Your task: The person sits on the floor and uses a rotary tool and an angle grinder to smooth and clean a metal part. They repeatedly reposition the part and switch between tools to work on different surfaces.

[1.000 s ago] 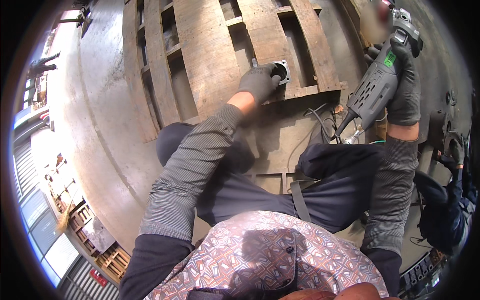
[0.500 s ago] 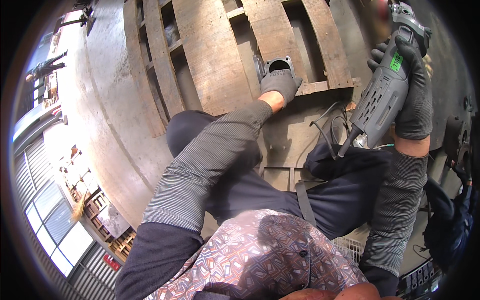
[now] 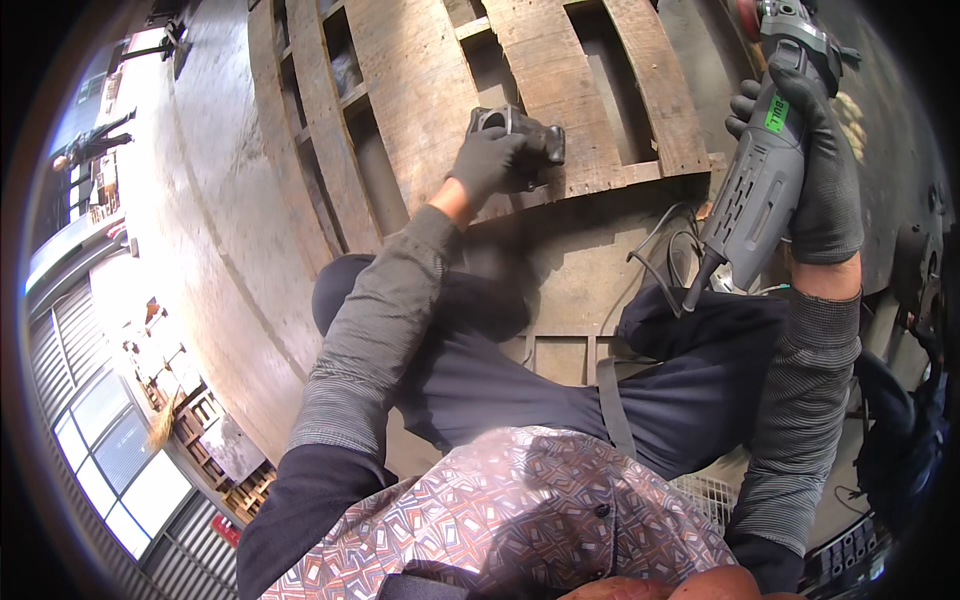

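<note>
My left hand, in a dark work glove, grips a grey metal casting with a round opening and flanged ends. The casting is over the near edge of a wooden pallet. My right hand, also gloved, is wrapped round the body of a grey angle grinder with a green label. The grinder is held up at the right, its metal head away from me and its cord end toward me. A reddish disc shows partly at the top edge beside the head.
The grinder's black cord loops down near my right knee. A dark metal surface lies at the far right. Another person is at the right rim, and one more stands far off left. Pallets are stacked at the lower left.
My left hand has moved left and turned the casting, so its opening now faces another way. My right hand and the grinder have shifted slightly up and left.
</note>
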The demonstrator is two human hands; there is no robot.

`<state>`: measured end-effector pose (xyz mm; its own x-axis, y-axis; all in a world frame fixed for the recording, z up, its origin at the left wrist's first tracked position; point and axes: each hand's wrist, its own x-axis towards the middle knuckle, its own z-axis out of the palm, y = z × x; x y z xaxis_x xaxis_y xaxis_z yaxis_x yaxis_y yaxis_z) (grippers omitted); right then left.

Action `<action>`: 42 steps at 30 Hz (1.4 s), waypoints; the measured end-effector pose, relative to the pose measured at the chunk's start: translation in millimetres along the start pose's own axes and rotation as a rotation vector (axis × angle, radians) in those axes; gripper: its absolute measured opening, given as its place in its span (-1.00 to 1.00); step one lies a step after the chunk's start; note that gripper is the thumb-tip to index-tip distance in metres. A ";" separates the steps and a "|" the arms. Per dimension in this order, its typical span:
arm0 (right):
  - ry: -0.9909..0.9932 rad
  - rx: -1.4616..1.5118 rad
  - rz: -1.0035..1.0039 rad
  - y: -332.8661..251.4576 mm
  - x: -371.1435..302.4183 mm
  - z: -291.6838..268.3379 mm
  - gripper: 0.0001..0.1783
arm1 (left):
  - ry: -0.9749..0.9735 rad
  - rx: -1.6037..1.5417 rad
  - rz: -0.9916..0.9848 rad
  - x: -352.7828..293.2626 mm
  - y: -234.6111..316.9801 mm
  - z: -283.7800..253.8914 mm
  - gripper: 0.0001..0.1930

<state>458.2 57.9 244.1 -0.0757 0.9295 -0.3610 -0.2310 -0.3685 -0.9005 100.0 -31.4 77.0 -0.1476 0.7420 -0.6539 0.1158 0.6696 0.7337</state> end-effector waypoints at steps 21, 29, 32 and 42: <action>0.017 -0.050 0.122 11.9 0.6 12.3 -0.56 | -0.135 -1.057 0.200 33.4 -43.9 60.3 -0.86; 0.050 -0.159 0.148 23.8 -0.5 13.1 -0.54 | 0.025 -1.028 -0.140 18.6 -72.4 82.4 -0.91; 0.061 -0.173 0.141 27.0 -2.2 14.4 -0.54 | 0.020 -0.900 -0.160 9.9 -57.8 80.7 -0.77; 0.110 -0.291 0.243 29.7 3.3 22.7 -0.52 | 0.031 -0.732 0.043 19.2 -63.4 83.8 -0.61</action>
<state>429.0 50.3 221.8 0.0137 0.8135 -0.5814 0.0668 -0.5809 -0.8112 172.2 -56.8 2.4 -0.1871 0.7588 -0.6239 -0.5623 0.4381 0.7014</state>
